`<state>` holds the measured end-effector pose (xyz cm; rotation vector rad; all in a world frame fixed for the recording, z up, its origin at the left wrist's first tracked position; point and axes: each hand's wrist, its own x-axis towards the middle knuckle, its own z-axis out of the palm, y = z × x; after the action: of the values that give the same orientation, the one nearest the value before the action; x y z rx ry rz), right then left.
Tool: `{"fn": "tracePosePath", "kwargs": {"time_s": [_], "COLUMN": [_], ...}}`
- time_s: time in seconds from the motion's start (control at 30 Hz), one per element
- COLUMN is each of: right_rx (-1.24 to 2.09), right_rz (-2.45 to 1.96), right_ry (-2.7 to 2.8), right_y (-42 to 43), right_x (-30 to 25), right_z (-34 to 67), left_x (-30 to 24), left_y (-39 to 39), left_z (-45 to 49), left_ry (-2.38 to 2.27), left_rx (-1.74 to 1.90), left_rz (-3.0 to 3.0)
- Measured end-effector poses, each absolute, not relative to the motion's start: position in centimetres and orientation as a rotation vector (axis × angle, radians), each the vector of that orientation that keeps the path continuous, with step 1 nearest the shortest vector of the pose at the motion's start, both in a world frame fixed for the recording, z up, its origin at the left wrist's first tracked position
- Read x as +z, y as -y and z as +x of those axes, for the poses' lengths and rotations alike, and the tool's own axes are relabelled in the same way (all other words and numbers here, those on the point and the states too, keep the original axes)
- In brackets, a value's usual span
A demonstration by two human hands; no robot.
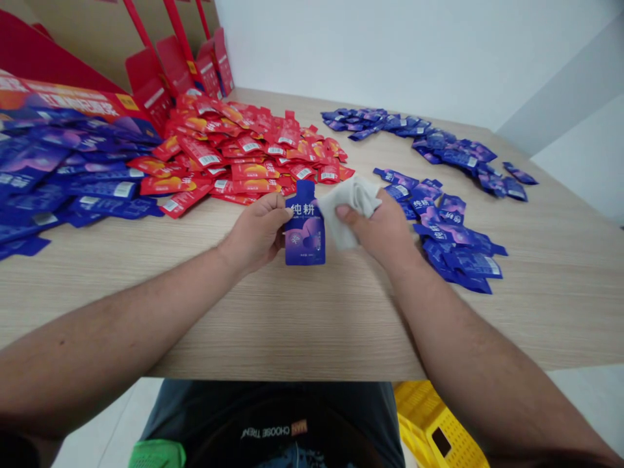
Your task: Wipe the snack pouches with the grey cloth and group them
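Note:
My left hand (260,231) pinches a blue-purple pouch (305,240) by its left edge, upright above the table, its printed front facing me. Close to the pouch's right side, my right hand (383,227) is closed on a crumpled white cloth (348,205), slightly blurred. Whether the cloth touches the pouch I cannot tell. Just right of the right hand lies a loose pile of blue pouches (451,231). Beyond my hands spreads a heap of red pouches (253,153).
Another blue pouch heap (73,166) covers the table's left side. More blue pouches (439,143) lie in a curved row at the back right. Red cartons (170,68) stand at the back left. Below the wooden table (292,331) is a yellow crate (433,429).

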<state>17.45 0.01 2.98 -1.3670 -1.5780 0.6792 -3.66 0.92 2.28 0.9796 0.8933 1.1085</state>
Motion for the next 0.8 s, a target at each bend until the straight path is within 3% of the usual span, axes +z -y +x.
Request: {"fn": "tracePosePath", "kwargs": {"time_s": [0.1,0.2,0.3,0.8], "right_rx": [0.932,1.386,1.583,1.475], "right_rz": [-1.193,-1.053,-0.964,-0.931], "right_ry": [1.318,1.296,1.337,1.384], "right_y": [-0.9,-0.4,0.7,1.2], "right_x": [2.6,2.2,1.7,0.1], "right_z": [18.2,17.6,16.3,15.1], "left_x": [2.3,2.3,2.2,0.6], "left_y": [-0.9,-0.9,-0.8,0.1], "left_z": [-3.8,-3.9,-3.6,-2.4], "left_ry": [-0.85,-0.804,-0.813,-1.02], "left_rx": [1.093,1.091,1.084,1.013], "left_rz": [0.925,0.826,0.765,1.09]}}
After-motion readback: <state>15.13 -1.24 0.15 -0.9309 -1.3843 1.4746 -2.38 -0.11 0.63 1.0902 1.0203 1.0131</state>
